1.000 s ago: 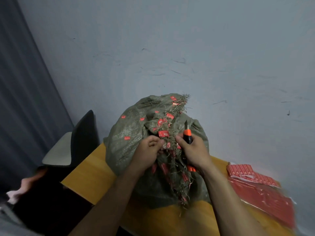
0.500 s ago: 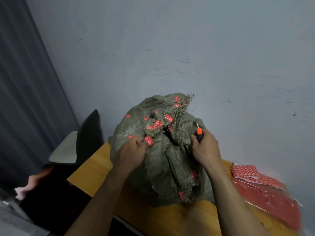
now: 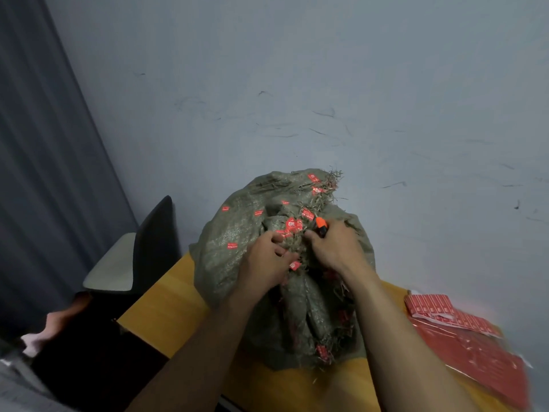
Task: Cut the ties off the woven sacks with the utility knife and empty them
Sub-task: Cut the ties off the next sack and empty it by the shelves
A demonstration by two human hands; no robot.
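Note:
A bulging grey-green woven sack (image 3: 237, 233) stands on the wooden table (image 3: 166, 310), dotted with small red tags and frayed fibres along its top. My left hand (image 3: 266, 263) grips a bunch of the sack's fabric near the gathered mouth. My right hand (image 3: 335, 248) holds the utility knife (image 3: 321, 225), whose orange and black tip sticks out above my fingers against the sack's top. The blade itself is hidden among the folds. Both hands are close together at the sack's upper middle.
A stack of red packets (image 3: 463, 340) in clear wrap lies on the table at the right. A dark chair (image 3: 148, 248) with a pale seat stands left of the table. A grey wall rises just behind the sack, and a curtain (image 3: 38, 173) hangs at the left.
Both hands came back together at the sack's gathered top after spreading apart half a second ago. The knife moved left toward the tags with my right hand.

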